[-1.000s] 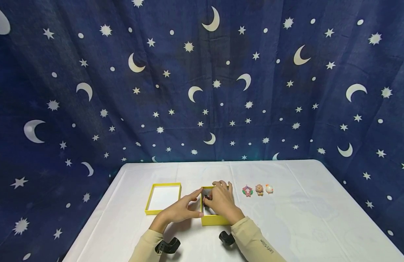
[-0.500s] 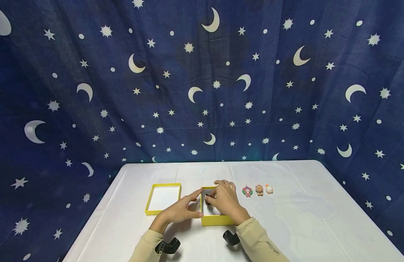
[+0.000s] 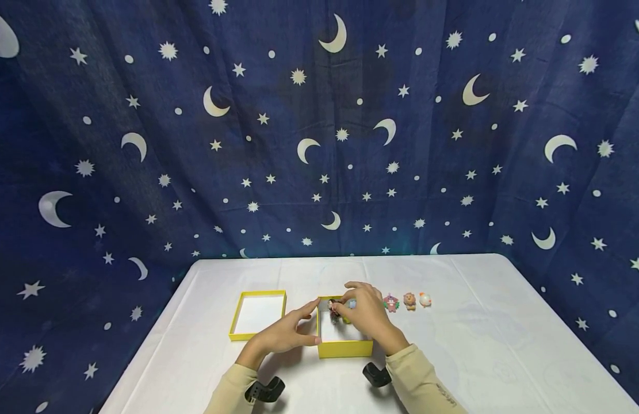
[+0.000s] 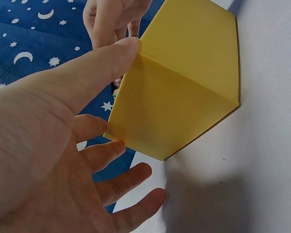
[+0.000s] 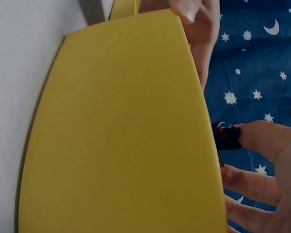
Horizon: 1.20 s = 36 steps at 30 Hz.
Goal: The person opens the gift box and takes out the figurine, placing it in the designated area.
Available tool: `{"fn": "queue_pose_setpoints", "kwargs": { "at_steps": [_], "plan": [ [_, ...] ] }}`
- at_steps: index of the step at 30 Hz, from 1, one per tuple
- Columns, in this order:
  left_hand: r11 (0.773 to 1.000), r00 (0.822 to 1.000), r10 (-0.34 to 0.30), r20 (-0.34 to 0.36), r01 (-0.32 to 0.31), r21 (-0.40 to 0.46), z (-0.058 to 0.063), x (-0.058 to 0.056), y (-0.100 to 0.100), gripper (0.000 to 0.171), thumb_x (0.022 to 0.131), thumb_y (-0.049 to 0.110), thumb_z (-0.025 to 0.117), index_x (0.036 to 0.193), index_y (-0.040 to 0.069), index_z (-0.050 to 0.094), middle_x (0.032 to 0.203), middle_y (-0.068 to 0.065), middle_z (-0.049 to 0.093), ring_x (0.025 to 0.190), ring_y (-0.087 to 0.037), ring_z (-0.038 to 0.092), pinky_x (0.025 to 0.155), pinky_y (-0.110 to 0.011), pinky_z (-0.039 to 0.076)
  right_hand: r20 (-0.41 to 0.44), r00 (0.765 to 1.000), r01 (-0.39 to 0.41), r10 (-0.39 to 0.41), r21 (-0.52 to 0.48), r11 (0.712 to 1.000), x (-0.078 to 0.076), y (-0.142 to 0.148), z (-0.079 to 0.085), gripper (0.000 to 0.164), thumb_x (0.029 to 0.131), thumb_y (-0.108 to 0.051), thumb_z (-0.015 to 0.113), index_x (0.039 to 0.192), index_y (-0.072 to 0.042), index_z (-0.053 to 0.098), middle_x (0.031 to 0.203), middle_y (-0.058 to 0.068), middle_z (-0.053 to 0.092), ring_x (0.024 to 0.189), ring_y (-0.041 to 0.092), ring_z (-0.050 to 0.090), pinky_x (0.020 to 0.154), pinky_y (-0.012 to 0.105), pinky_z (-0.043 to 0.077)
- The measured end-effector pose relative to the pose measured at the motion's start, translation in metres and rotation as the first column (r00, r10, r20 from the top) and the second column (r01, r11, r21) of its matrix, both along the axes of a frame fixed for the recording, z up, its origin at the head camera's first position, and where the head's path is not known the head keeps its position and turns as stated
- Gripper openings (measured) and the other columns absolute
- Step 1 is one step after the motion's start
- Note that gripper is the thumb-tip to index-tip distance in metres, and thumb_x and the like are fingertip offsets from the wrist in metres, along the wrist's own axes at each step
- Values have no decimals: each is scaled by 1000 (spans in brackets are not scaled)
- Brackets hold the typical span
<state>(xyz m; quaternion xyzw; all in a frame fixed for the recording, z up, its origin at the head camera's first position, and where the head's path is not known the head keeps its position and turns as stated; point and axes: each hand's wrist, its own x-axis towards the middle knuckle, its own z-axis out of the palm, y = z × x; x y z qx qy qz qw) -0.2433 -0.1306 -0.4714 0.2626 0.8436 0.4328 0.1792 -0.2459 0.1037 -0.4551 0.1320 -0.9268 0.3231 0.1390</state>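
In the head view a yellow box [image 3: 345, 349] with a white inside stands uncovered at mid-table. My left hand [image 3: 283, 333] spans its left side, thumb at the front corner and index finger at the back one, fingers fairly straight. Between thumb and fingers my right hand [image 3: 371, 313] pinches a small dark-haired figurine [image 3: 333, 313] over the box. The right wrist view shows the dark top of this figurine [image 5: 227, 137] at the thumb tip, with the rest behind the box wall. A light blue figure [image 3: 352, 303] peeks out beside the right fingers, mostly hidden.
A shallow yellow lid [image 3: 241, 336] lies inside up to the left. Right of the box stand a pink-and-green figurine [image 3: 391, 303], a brown lion figurine [image 3: 409, 301] and a white-and-orange figurine [image 3: 425, 299] in a row. Behind the table hangs a dark blue curtain [image 3: 278, 230].
My right hand has lifted the dark-haired figurine from deeper in the box and shifted right, bringing more of the figurine into sight. The left hand stays at the box's side.
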Motion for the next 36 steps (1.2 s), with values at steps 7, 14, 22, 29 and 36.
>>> {"fn": "queue_pose_setpoints", "kwargs": {
  "at_steps": [7, 14, 22, 29, 36],
  "plan": [
    [1000, 1000, 0, -17, 0, -2, 0, 0, 0, 89, 92, 28, 75, 163, 15, 23, 169, -11, 24, 148, -40, 38, 119, -60, 34, 39, 999, 36, -34, -71, 997, -2, 9, 4, 18, 87, -32, 79, 84, -14, 80, 132, 11, 68, 131, 39, 55, 110, 63, 38],
    [1000, 1000, 6, -21, -6, -2, 1, 0, 0, 89, 92, 28, 75, 163, 15, 23, 169, -12, 24, 147, -41, 38, 119, -60, 34, 33, 999, 46, -42, -150, 988, -3, 19, 9, 18, 88, -27, 78, 90, -9, 80, 131, 12, 69, 130, 39, 56, 110, 64, 38],
    [1000, 1000, 14, -16, -14, 1, 2, -1, -2, 88, 92, 27, 75, 162, 16, 24, 169, -11, 25, 148, -41, 37, 119, -59, 34, 11, 997, 74, -73, -196, 978, -8, 34, 14, 21, 89, -28, 77, 93, -7, 80, 131, 12, 69, 130, 41, 56, 108, 62, 41],
    [1000, 1000, 14, -17, -13, 7, 1, -1, -2, 88, 92, 26, 75, 162, 16, 23, 169, -11, 24, 148, -40, 38, 120, -58, 34, 71, 989, 143, -130, -228, 963, -13, 49, 16, 26, 90, -34, 76, 99, -10, 80, 136, 7, 67, 137, 37, 52, 101, 68, 41],
    [1000, 1000, 7, -30, -7, 5, -1, 1, -1, 88, 93, 28, 74, 163, 15, 22, 169, -11, 23, 147, -40, 39, 119, -56, 35, 43, 994, 113, -105, -277, 954, -15, 58, 18, 27, 90, -28, 77, 100, -3, 79, 133, 14, 67, 135, 40, 53, 113, 59, 40]
  ]
}}
